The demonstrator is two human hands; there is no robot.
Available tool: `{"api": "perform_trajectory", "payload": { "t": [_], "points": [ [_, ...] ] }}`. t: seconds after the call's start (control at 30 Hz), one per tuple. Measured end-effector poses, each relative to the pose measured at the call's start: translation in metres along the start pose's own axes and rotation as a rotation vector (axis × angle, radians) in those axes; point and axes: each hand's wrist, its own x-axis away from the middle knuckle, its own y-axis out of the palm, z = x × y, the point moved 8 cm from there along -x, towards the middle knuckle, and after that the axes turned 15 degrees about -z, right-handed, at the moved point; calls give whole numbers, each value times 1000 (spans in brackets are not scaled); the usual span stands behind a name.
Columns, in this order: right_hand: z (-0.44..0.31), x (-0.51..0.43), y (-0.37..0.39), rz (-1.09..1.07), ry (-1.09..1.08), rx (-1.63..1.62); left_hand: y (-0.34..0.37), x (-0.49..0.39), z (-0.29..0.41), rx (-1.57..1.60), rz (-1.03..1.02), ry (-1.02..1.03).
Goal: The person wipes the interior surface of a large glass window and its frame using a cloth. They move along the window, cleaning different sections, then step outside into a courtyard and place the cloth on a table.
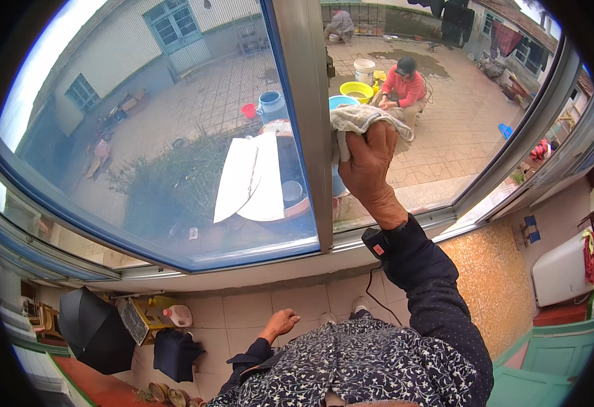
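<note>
My right hand point(370, 165) is raised and closed around a light grey cloth point(363, 118), which it holds against the window pane point(444, 168) just right of the upright metal frame point(308, 102). A dark cuff with a small black device and a cable covers the wrist. My left hand point(282, 322) hangs low over the tiled floor, its fingers loosely curled; whether anything is in it cannot be told. Left of the upright is a window screen with a blue edge point(297, 168), and two white panels point(251, 178) show through it.
Behind the glass a person in a red top point(406, 86) sits by a yellow basin point(356, 90) and a white bucket point(364, 70). Indoors, a black umbrella point(96, 330), a plastic jug point(179, 315) and a dark cloth-covered item point(175, 354) stand lower left. A white appliance point(559, 267) is at right.
</note>
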Motion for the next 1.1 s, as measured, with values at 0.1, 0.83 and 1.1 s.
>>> {"api": "perform_trajectory", "payload": {
  "t": [0.1, 0.83, 1.1],
  "points": [
    [-11, -83, -35, 105, -187, 83, -8, -17, 27, 22, 17, 113],
    [-43, -336, -128, 84, -527, 554, -168, 44, 291, 52, 314, 702],
    [-37, -475, -165, 189, -469, 739, -171, 45, 338, 88, 388, 776]
  ]
}}
